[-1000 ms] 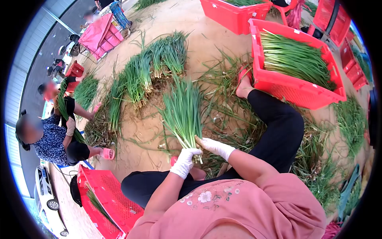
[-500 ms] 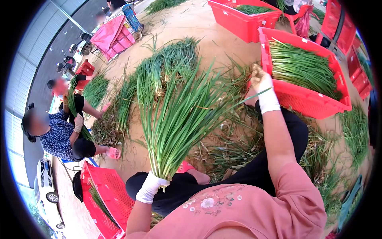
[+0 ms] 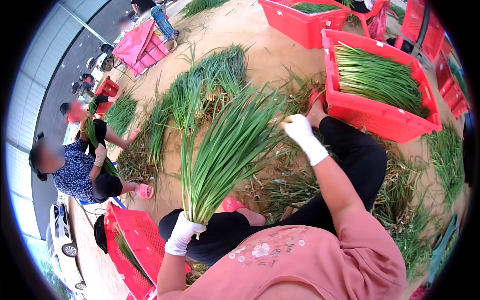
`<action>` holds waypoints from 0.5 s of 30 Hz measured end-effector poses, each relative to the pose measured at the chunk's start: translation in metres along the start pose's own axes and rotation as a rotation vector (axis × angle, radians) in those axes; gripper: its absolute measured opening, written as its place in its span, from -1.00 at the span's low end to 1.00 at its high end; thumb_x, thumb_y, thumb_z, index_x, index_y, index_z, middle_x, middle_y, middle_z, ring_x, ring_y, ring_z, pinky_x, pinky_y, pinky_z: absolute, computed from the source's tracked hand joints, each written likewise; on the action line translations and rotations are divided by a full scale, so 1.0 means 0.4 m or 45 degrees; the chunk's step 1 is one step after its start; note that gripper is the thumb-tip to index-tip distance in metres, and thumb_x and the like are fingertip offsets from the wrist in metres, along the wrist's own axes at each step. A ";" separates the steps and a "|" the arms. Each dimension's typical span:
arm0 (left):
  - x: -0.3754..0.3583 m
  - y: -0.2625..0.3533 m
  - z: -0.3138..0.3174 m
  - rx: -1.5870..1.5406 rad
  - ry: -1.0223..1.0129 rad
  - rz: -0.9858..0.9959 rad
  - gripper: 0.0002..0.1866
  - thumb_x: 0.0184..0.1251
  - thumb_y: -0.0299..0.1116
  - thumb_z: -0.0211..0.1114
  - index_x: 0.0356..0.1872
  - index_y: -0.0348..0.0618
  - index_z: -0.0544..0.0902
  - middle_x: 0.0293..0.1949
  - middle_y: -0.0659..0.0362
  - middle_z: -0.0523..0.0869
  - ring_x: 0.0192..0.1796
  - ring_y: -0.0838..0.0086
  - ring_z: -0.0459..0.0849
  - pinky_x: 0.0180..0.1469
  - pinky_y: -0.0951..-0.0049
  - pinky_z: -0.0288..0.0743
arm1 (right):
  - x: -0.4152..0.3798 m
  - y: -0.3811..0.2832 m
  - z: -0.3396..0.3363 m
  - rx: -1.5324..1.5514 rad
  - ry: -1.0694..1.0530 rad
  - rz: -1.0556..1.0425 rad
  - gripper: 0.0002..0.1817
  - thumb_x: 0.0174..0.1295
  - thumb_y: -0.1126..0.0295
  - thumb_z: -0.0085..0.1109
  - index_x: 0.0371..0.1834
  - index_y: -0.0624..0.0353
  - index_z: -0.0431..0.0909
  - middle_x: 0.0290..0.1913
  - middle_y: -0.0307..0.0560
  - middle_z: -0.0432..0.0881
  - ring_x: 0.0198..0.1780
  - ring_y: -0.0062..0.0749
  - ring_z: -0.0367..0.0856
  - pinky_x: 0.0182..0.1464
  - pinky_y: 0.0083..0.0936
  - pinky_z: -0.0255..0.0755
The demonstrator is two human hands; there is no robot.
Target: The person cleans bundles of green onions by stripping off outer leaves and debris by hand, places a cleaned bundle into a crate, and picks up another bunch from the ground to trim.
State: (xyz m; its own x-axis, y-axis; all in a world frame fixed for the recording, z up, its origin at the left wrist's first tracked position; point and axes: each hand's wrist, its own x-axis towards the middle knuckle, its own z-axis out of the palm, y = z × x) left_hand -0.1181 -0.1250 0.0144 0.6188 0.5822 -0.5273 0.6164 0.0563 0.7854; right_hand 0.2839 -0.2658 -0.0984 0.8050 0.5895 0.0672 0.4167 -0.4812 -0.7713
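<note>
In the head view my left hand [image 3: 184, 233], in a white glove, grips a bunch of garlic chives [image 3: 227, 145] by the pale stem ends, with the long green leaves fanning up and to the right. My right hand [image 3: 300, 131], gloved too, is just right of the leaf tips. Its fingers are curled together, and whatever they may hold is too small to make out. Beyond the bunch, a pile of chives [image 3: 220, 72] lies on the ground. To the upper right stands a red crate [image 3: 372, 124] filled with neatly laid chives [image 3: 377, 82].
Discarded leaves [image 3: 295, 192] litter the ground around my legs. Another red crate [image 3: 132, 240] stands at lower left, and one [image 3: 300, 25] at the top. On the left, a seated person [image 3: 75, 167] holds chives. A white car [image 3: 65, 240] is parked at far left.
My right hand has come down and left from beside the red crate toward the bunch; the thin leaf trailing from it no longer shows. My left hand keeps its hold, shifted slightly left and up.
</note>
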 end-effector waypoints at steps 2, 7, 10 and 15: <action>-0.013 0.009 -0.019 -0.097 0.000 -0.018 -0.69 -0.42 -0.61 0.27 -0.43 -0.30 0.58 -0.53 0.21 0.59 -0.51 0.53 0.53 -0.40 0.56 0.43 | 0.024 0.132 -0.046 0.013 0.182 0.310 -0.66 -0.10 0.11 0.24 -0.38 0.15 0.68 -0.43 0.08 0.64 -0.34 -0.20 0.65 -0.27 -0.40 0.47; -0.006 -0.007 -0.030 -1.109 -0.437 -0.002 -0.71 -0.42 -0.64 0.28 -0.52 -0.22 0.46 -0.55 0.10 0.49 -0.45 0.32 0.51 -0.46 0.46 0.42 | 0.049 0.357 -0.028 -0.059 0.688 0.147 -0.71 -0.03 0.28 0.23 -0.37 0.32 0.64 -0.47 0.07 0.65 -0.44 -0.27 0.63 -0.29 -0.47 0.44; 0.015 -0.001 0.004 -1.160 -0.335 -0.039 -0.62 -0.38 -0.65 0.27 -0.37 -0.23 0.44 -0.43 0.03 0.48 -0.39 0.30 0.47 -0.46 0.46 0.37 | 0.015 0.278 -0.036 -0.049 0.645 0.120 -0.65 0.01 0.18 0.24 -0.38 0.31 0.64 -0.46 0.06 0.65 -0.42 -0.26 0.62 -0.27 -0.47 0.43; 0.028 -0.002 0.010 -1.297 -0.372 0.085 -0.65 -0.37 -0.67 0.25 -0.40 -0.21 0.45 -0.37 0.00 0.49 -0.35 0.25 0.52 -0.43 0.38 0.42 | -0.006 0.069 -0.107 0.270 0.034 0.474 -0.53 0.08 -0.03 0.21 -0.44 0.25 0.65 -0.54 -0.07 0.62 -0.55 -0.50 0.45 -0.40 -0.53 0.29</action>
State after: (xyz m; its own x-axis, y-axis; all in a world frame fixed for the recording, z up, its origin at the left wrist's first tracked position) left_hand -0.1099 -0.1219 0.0065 0.8127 0.3997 -0.4241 -0.0386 0.7631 0.6451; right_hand 0.3118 -0.3082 -0.0929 0.8958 0.3826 -0.2260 0.0020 -0.5122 -0.8589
